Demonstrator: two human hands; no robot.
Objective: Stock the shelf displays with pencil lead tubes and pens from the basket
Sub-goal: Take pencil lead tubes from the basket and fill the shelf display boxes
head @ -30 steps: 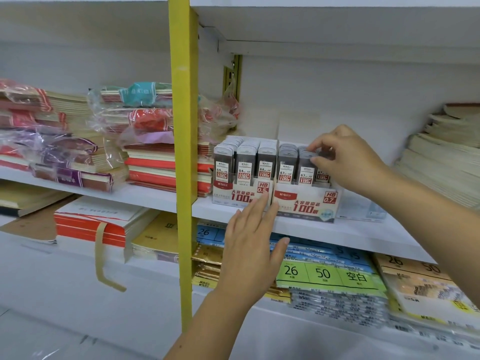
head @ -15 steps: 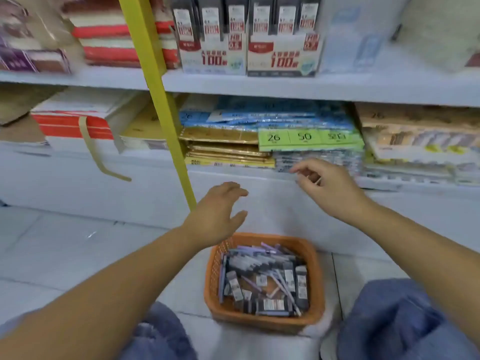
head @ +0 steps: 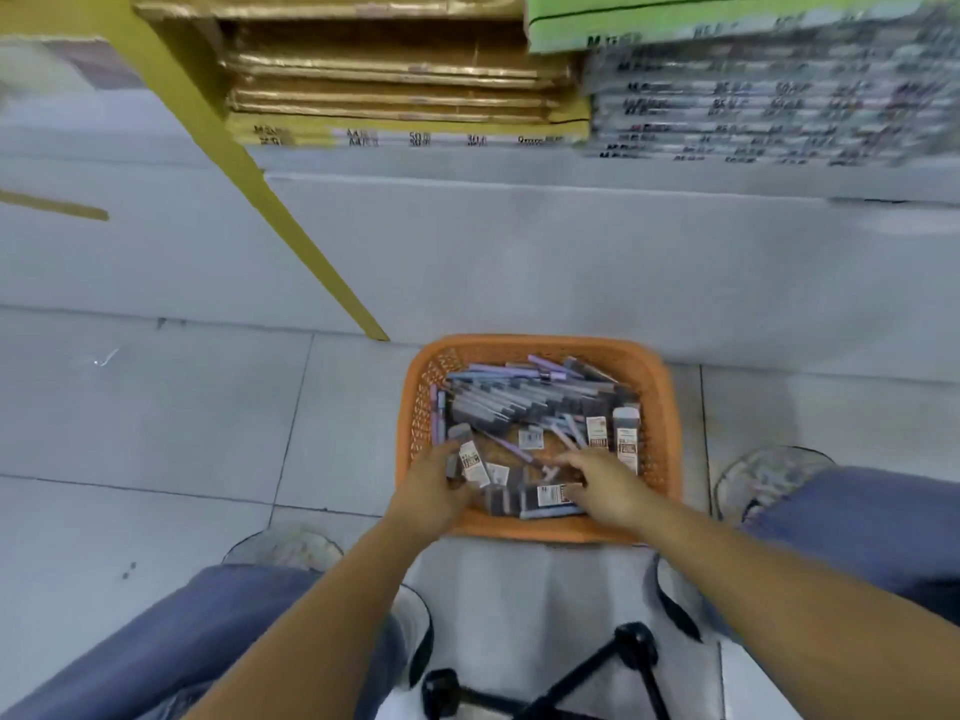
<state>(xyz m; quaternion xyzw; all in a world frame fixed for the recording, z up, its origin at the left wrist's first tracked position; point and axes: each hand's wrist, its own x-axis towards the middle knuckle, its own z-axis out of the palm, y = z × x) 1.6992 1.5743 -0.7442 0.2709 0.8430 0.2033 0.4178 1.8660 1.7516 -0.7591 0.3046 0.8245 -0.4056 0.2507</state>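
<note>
An orange plastic basket [head: 540, 346] sits on the floor tiles between my knees. It holds several purple and blue pens [head: 519, 402] and dark pencil lead tubes with white labels [head: 626, 441]. Both hands are down inside its near half. My left hand [head: 428, 493] curls round one labelled lead tube [head: 471, 462] at the left side. My right hand [head: 605, 485] lies over the pile with fingers stretched leftward, touching a lead tube [head: 553, 494] lying flat. The image is blurred by motion.
A slanted yellow shelf post [head: 291, 226] meets the floor just left of the basket. Behind the basket is the white shelf base [head: 571, 262], with gold paper packs [head: 395, 80] and grey packs [head: 769, 111] stacked above. A black stand [head: 623, 662] lies between my feet.
My view dropped from the shelf display to the floor. Both hands came down from the shelf into the basket, and the left hand closed on a lead tube.
</note>
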